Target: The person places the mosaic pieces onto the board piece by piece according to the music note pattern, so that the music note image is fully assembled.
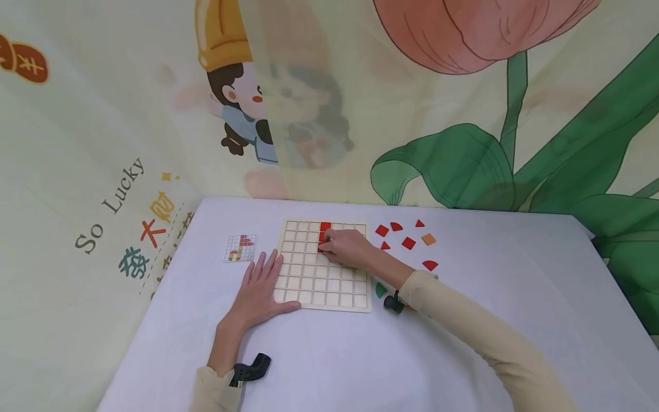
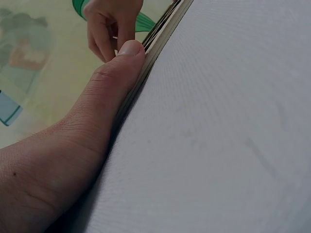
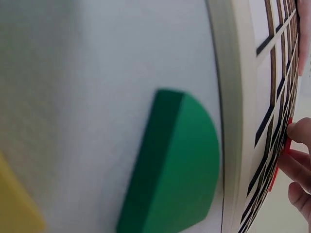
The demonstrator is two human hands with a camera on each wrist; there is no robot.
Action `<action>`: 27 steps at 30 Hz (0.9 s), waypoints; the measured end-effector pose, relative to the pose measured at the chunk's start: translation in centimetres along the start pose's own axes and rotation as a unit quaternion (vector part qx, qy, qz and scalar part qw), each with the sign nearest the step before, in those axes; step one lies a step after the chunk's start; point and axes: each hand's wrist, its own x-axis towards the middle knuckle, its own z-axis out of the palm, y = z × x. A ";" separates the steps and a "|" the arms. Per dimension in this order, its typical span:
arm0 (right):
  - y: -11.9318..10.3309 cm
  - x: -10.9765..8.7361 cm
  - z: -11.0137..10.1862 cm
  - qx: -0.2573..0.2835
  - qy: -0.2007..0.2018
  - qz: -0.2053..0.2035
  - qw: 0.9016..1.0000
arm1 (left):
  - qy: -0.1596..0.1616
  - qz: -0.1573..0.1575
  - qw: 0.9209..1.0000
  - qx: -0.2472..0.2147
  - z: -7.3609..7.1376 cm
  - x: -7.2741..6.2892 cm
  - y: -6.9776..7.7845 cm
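Note:
A wooden grid board (image 1: 304,286) lies on the white table. My left hand (image 1: 257,294) is spread flat at the board's left side, its thumb along the near left corner; close up, the left wrist view has that thumb (image 2: 112,73) against the board's edge. Over the upper middle of the grid, my right hand (image 1: 349,248) reaches down with bent fingers. Between its fingertips (image 3: 299,131) is a red piece (image 3: 288,141), pinched at the grid; its full shape is hidden. More red (image 1: 325,226) fills cells just beyond the fingers.
Left of the board lies a pattern card (image 1: 239,248) with a coloured grid design. Loose pieces are scattered to the right, among them a red square (image 1: 408,243), an orange square (image 1: 428,239) and a green curved piece (image 1: 381,290). A printed cloth (image 1: 319,189) hangs behind the table.

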 end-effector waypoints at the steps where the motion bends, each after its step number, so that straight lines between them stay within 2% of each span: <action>1: 0.0 0.1 -0.1 0.003 0.002 0.000 1.000 | 0.001 0.000 1.000 0.001 -0.1 0.0 0.0; 12: -0.4 0.2 -0.5 0.014 -0.020 -0.003 1.000 | -0.003 -0.002 1.000 0.003 -0.1 0.1 0.0; 17: -1.3 -0.6 -0.9 0.009 -0.040 -0.002 0.999 | 0.002 -0.003 1.000 0.000 0.2 0.1 0.0; 20: -2.2 -2.1 -1.5 0.016 -0.052 -0.007 0.999 | 0.002 -0.003 1.000 0.000 0.1 0.1 0.0; 23: -3.1 -4.5 -2.1 0.021 -0.057 -0.008 0.998 | 0.000 0.000 1.000 0.000 0.0 0.1 0.0; 27: -3.7 -8.3 -2.4 0.025 -0.036 -0.021 0.999 | 0.006 0.004 1.000 -0.002 0.0 0.1 0.0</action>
